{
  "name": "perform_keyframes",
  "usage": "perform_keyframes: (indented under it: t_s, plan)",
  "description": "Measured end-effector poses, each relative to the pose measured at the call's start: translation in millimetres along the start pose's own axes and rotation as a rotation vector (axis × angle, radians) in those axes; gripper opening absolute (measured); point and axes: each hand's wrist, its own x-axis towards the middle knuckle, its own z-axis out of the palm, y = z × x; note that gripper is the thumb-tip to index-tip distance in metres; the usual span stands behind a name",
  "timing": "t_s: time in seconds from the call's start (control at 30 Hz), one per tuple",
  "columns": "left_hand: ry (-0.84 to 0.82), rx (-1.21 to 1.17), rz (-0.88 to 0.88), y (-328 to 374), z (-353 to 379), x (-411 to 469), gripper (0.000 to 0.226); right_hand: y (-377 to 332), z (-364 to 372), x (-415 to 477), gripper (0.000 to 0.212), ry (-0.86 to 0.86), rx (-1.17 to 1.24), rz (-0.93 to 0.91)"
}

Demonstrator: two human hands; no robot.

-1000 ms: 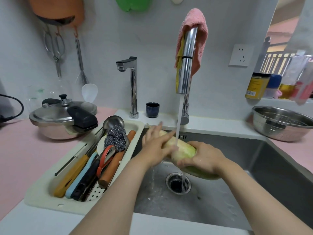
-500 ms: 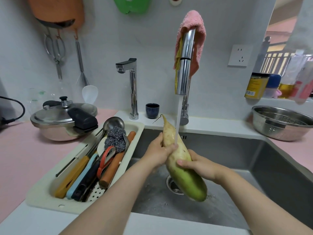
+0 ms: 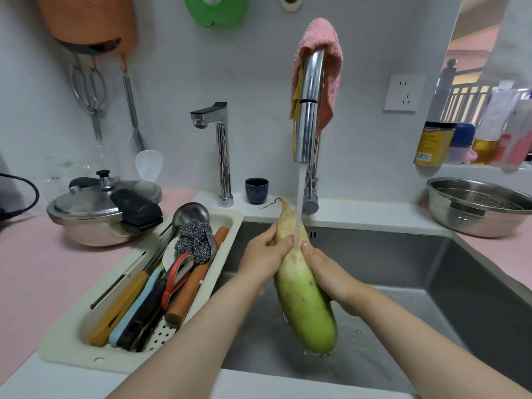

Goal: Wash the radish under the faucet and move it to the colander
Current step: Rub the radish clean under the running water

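A long radish [image 3: 299, 286], white at its thin root tip and green at its thick end, stands tilted over the steel sink [image 3: 403, 272], tip up and away from me. Water runs from the tall chrome faucet [image 3: 308, 110] onto its white upper part. My left hand [image 3: 266, 254] grips that upper part from the left. My right hand [image 3: 328, 272] wraps the middle from the right. The steel colander [image 3: 478, 208] stands on the counter at the far right, apart from both hands.
A cream drying tray [image 3: 86, 318] with utensils and a steel scourer sits left of the sink. Behind it stand a pressure cooker [image 3: 100, 211], a second small tap [image 3: 221, 154] and a dark cup [image 3: 256, 190]. Jars and bottles line the right ledge.
The radish went from lying across under the stream to standing tilted, tip up. Both hands shifted along it, and its green end now hangs lower in the sink.
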Motion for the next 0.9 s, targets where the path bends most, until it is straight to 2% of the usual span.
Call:
perform_keyframes:
  t_s: [0.07,0.17,0.27,0.33,0.4,0.5,0.63,0.8,0.9]
  plan:
    - [0.068,0.005,0.016,-3.9,0.7,5.4,0.066,-4.1,4.0,-0.6,0.034,-0.019,0.004,-0.027]
    - [0.041,0.044,0.024,-1.2,-0.6,5.0,0.064,-3.0,8.0,1.8,0.04,0.034,0.052,-0.014]
    - [-0.091,0.029,0.005,9.0,-1.1,-6.0,0.062,-3.0,7.5,2.0,0.056,0.13,0.118,0.083]
    - [-0.212,0.026,-0.017,11.7,-0.5,-9.2,0.072,-0.7,4.0,5.9,0.071,0.188,0.168,0.188]
    - [-0.264,0.006,-0.021,11.2,0.9,-10.5,0.079,0.8,0.9,6.4,0.077,0.216,0.199,0.254]
    - [-0.198,-0.003,0.018,11.7,3.9,-14.3,0.07,4.2,-2.7,4.9,0.069,0.139,0.18,0.245]
    - [-0.088,0.144,0.097,14.1,2.0,-12.5,0.053,3.5,5.1,6.8,0.065,0.051,0.177,0.18]
    - [-0.251,0.141,0.055,13.3,1.4,-10.0,0.06,-11.9,4.7,4.5,0.059,0.198,0.286,0.178]
    - [-0.249,0.126,0.053,6.3,5.1,-4.0,0.068,-7.2,-4.6,2.9,0.063,0.191,0.273,0.245]
